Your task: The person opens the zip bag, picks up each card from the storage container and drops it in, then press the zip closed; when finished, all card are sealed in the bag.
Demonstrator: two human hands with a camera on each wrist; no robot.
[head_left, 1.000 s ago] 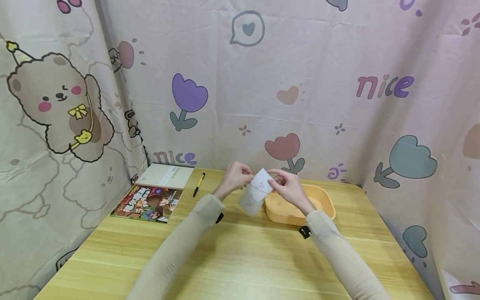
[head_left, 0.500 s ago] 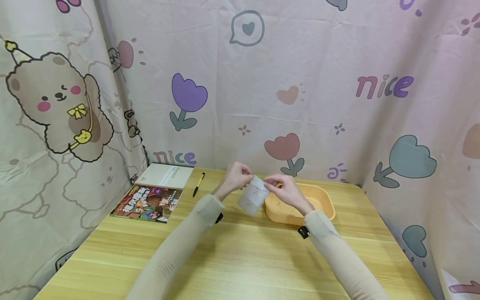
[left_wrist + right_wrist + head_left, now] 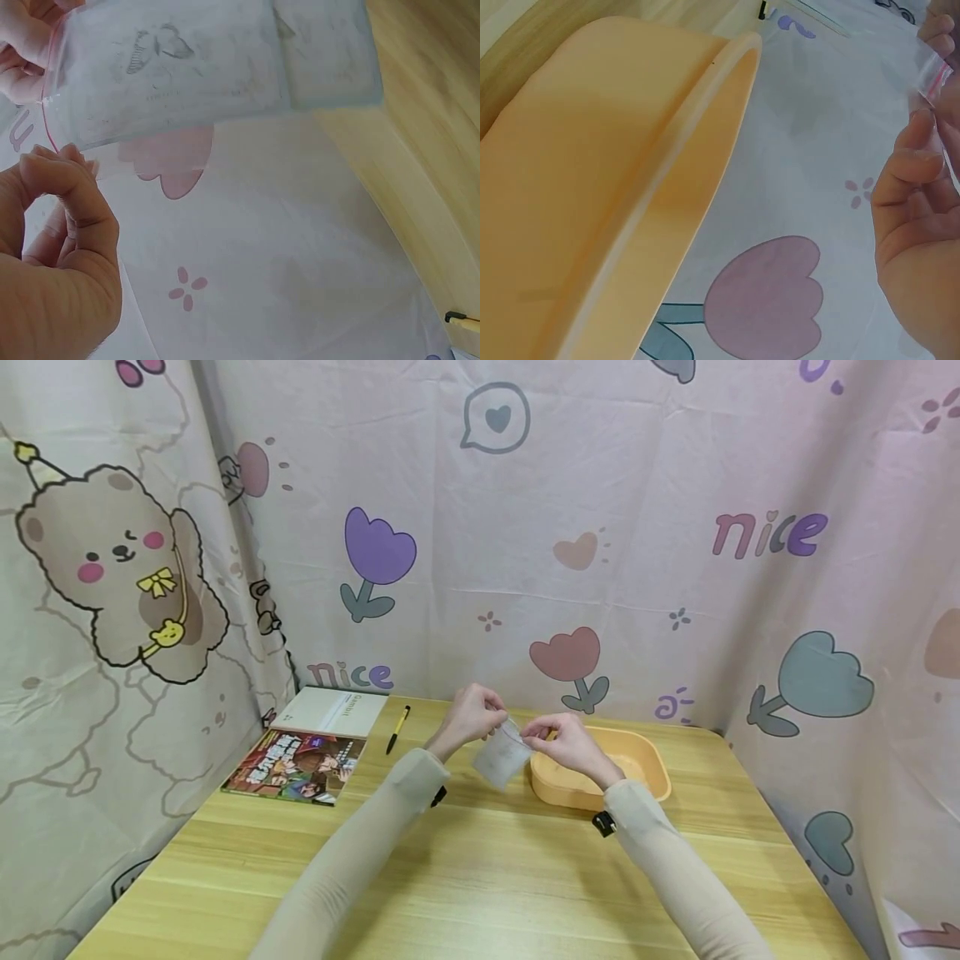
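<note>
A clear zip bag [image 3: 501, 760] with a pinkish-red seal line hangs tilted above the table between both hands. Inside it sits a pale paper piece, and a small butterfly drawing [image 3: 159, 51] shows through in the left wrist view. My left hand [image 3: 471, 714] pinches one end of the bag's top edge between thumb and curled fingers. At the other end of that edge, my right hand [image 3: 572, 748] pinches near the seal line. The right wrist view catches only a sliver of the bag, with my right hand [image 3: 915, 232] beside it.
A yellow-orange plastic tub [image 3: 573, 792] stands just behind and below the right hand. To the left lie a comic-style book [image 3: 296, 768], a pale notebook [image 3: 330, 712] and a yellow-black pen [image 3: 398, 730]. A printed curtain [image 3: 480, 543] hangs behind the wooden table [image 3: 480, 885].
The white paper that stuck up past the seal line has gone down into the bag. My right hand has moved left and slightly down along the top edge; the left hand has stayed put.
</note>
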